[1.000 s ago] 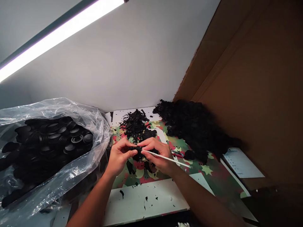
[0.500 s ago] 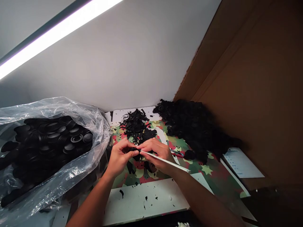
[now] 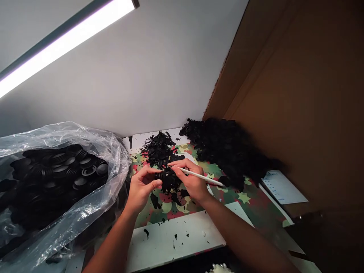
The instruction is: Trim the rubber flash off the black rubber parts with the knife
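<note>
My left hand (image 3: 140, 189) pinches a small black ribbed round part (image 3: 158, 176) between thumb and fingers, above the work surface. In my right hand (image 3: 195, 185) is a thin white stick-like tool (image 3: 206, 177), held like a pen. Its tip end is near the fingertips, beside the black part; whether they touch I cannot tell. Black scraps (image 3: 159, 148) lie heaped behind my hands and scattered below them on a camouflage-patterned sheet (image 3: 244, 198). To the left, a clear plastic bag (image 3: 121, 151) holds many black ribbed round parts (image 3: 61, 169).
A large dark heap of black pieces (image 3: 227, 148) lies at the back right, against a brown cardboard wall (image 3: 298, 94). A white paper (image 3: 284, 187) rests by it. In front is a white board (image 3: 170, 239) dotted with scraps. A tube light (image 3: 71, 38) hangs overhead at upper left.
My hands have drawn slightly apart. My right hand has lifted the tool's tip away and turned the tool flatter, while the left still holds the black part. The view has shifted a little.
</note>
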The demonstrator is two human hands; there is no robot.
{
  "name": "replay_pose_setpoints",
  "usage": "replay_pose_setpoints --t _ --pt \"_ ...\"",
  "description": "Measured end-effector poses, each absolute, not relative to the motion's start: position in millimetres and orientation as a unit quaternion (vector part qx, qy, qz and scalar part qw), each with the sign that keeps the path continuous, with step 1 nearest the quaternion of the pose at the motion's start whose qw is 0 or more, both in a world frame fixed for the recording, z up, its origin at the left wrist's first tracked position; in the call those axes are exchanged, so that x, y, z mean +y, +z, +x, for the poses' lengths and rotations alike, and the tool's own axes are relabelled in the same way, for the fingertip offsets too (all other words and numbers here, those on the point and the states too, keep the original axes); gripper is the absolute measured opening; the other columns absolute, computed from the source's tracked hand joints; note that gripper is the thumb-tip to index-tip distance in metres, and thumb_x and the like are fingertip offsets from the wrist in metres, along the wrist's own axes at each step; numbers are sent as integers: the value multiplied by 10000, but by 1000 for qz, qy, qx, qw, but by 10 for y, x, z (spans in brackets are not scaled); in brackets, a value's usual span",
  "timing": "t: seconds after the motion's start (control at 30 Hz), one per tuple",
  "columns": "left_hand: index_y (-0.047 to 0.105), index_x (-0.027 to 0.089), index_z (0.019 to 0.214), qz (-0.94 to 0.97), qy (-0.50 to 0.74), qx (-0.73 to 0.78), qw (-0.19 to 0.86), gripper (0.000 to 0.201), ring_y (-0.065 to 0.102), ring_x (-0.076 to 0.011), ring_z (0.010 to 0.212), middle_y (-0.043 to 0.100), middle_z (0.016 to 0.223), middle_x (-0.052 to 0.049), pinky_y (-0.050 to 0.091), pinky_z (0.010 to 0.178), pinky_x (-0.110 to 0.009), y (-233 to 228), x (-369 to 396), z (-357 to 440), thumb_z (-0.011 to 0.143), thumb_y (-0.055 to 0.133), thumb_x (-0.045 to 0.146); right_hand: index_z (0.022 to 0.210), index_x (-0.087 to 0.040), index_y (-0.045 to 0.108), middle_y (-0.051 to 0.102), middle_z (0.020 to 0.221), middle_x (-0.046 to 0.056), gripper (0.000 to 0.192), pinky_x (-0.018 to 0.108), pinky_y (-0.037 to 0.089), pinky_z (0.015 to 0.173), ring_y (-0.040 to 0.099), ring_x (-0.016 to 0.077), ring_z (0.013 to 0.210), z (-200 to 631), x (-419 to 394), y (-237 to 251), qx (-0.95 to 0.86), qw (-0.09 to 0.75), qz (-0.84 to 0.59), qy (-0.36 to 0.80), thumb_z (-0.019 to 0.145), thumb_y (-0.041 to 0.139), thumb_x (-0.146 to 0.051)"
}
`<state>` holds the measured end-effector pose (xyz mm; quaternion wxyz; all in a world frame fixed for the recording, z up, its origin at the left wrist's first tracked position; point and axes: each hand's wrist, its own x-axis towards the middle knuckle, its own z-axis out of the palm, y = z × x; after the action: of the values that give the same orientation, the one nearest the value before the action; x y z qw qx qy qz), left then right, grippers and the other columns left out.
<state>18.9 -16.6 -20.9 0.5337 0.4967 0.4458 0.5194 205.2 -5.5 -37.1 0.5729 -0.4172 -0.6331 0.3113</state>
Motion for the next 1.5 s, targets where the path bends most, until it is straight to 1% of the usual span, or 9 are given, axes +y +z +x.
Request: replay_pose_setpoints --t 0.17,0.23,0.33,0.47,0.6,0.77,0.97,1.23,1.5 --pt "759 187 886 512 526 423 531 307 635 -163 731 671 807 -32 562 602 -250 -239 -162 193 646 893 326 782 -231 642 736 753 15 214 309 543 658 675 182 681 2017 -47 -392 -546 569 -435 435 886 651 -418" --pt "748 185 872 528 536 421 507 278 618 -146 706 658 794 -25 545 599 -235 -248 -163 202 666 882 315 769 -234 592 608 583 -42 254 261 471 521 558 137 514 2018 -50 -403 -523 567 -431 468 872 657 -456" --pt "745 183 852 547 540 421 482 249 585 -129 665 637 774 -16 523 582 -226 -250 -167 211 684 870 316 753 -229 559 472 533 -76 295 231 368 438 422 101 444 2041 -56 -390 -520 561 -416 492 867 653 -484" --pt "754 186 851 559 542 429 457 227 561 -117 649 624 767 -11 512 574 -215 -236 -171 208 695 865 307 722 -220 564 537 632 -35 286 253 437 525 499 122 556 2061 -64 -334 -561 571 -379 464 874 660 -443" --pt "743 184 865 537 537 435 484 272 600 -137 669 634 806 -19 548 560 -235 -234 -169 208 680 871 338 786 -221 608 704 907 47 214 330 550 727 658 188 812 2030 -108 -308 -595 575 -339 447 912 634 -392" --pt "725 187 857 526 550 432 485 287 596 -129 658 639 811 -15 539 566 -235 -253 -167 232 664 882 331 824 -227 629 757 1034 60 131 365 568 851 708 212 968 1976 -174 -329 -606 563 -340 447 920 631 -317" --pt "724 184 860 539 561 445 445 271 605 -130 681 656 820 -17 524 600 -232 -295 -191 280 692 865 344 840 -233 643 781 999 45 92 349 575 802 729 203 903 1935 -218 -370 -604 566 -376 416 913 635 -287" --pt "734 183 860 553 573 471 381 234 597 -144 720 625 811 -18 548 638 -241 -389 -280 328 719 854 327 864 -249 652 779 929 53 125 409 532 851 710 227 883 1864 -167 -419 -651 571 -443 232 958 571 -234" --pt "743 187 813 509 588 406 481 282 646 -155 739 692 824 -40 554 645 -243 -368 -241 340 674 887 387 833 -249 638 777 895 45 119 371 542 792 718 231 833 1997 36 -476 -631 547 -504 220 931 571 -255"
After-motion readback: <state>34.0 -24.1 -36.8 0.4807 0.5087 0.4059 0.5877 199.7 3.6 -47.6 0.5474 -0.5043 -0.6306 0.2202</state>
